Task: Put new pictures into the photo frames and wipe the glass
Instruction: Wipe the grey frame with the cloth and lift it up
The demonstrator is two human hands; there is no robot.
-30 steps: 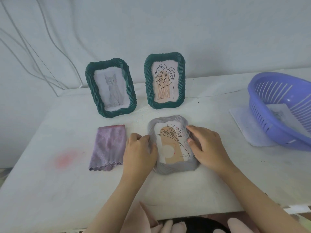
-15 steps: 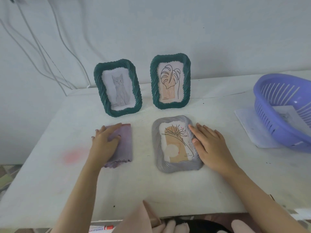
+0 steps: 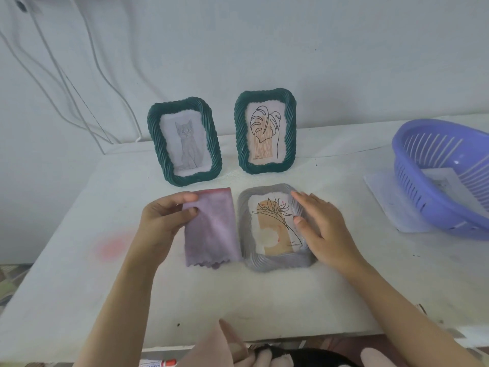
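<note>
A grey ribbed photo frame (image 3: 267, 263) lies flat on the white table (image 3: 264, 300), holding a flower line drawing. My right hand (image 3: 321, 229) rests flat on its right edge, thumb on the glass. A folded purple cloth (image 3: 211, 234) lies just left of the frame; my left hand (image 3: 161, 218) pinches its upper left corner between thumb and fingers. Two dark green frames stand upright behind: one with a cat drawing (image 3: 184, 141), one with a leaf drawing (image 3: 265, 131).
A purple plastic basket (image 3: 423, 186) with paper inside sits at the right on a white sheet (image 3: 383, 197). A pink stain (image 3: 112, 247) marks the table at the left. White cables (image 3: 87, 102) hang on the wall behind.
My left hand left the grey frame, went left to the purple cloth, and now pinches its corner, pulling it closer to the frame. My right hand stays on the frame.
</note>
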